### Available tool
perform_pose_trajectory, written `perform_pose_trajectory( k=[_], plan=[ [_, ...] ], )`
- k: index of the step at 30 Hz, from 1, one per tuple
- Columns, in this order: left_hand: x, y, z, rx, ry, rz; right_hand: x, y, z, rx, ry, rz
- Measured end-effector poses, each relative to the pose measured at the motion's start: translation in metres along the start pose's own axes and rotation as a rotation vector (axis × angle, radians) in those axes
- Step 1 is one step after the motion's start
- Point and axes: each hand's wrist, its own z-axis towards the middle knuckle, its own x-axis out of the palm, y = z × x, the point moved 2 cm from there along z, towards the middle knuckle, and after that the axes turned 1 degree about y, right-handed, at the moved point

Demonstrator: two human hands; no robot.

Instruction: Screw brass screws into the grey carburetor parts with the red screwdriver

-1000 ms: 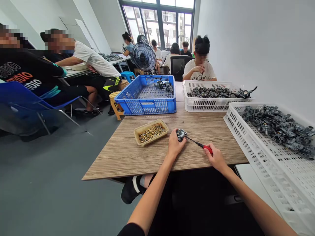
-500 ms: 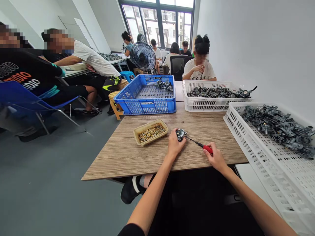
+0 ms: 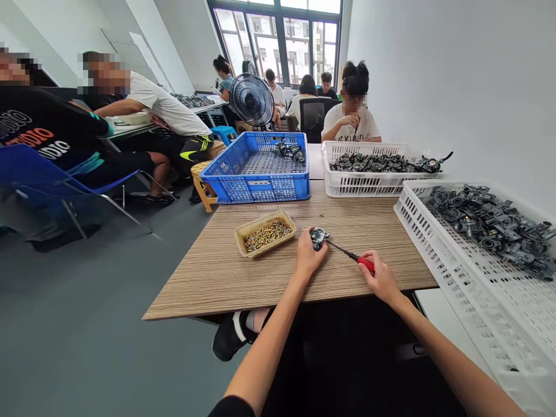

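My left hand (image 3: 308,259) is closed around a small dark metal housing (image 3: 318,237) with a round, lighter face, holding it low over the table. A screwdriver (image 3: 365,263) with a red handle and thin dark shaft is gripped in my right hand (image 3: 381,280). Its shaft points left, and the tip meets the right side of the housing; the exact contact point is too small to make out. Left of my left hand stands a beige tray (image 3: 240,245) holding many brass-coloured and silvery screws.
Behind the screw tray is a blue crate (image 3: 264,193) with a few dark parts. A white crate (image 3: 369,188) and a larger white crate (image 3: 417,223) at right hold many metal parts. One tiny item (image 3: 322,215) lies on the wooden table (image 3: 208,278). A person (image 3: 354,119) sits opposite.
Almost nothing differs. Both hands keep their hold on the housing and the screwdriver; the whole view has shifted very slightly.
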Motion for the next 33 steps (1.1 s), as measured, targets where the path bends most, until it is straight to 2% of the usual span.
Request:
perform_pose_trajectory(
  k=[33],
  plan=[
    [0.0, -0.0006, -0.0001, -0.01, -0.006, -0.001, -0.0029, 0.002, 0.0012, 0.018, -0.006, -0.027]
  ],
)
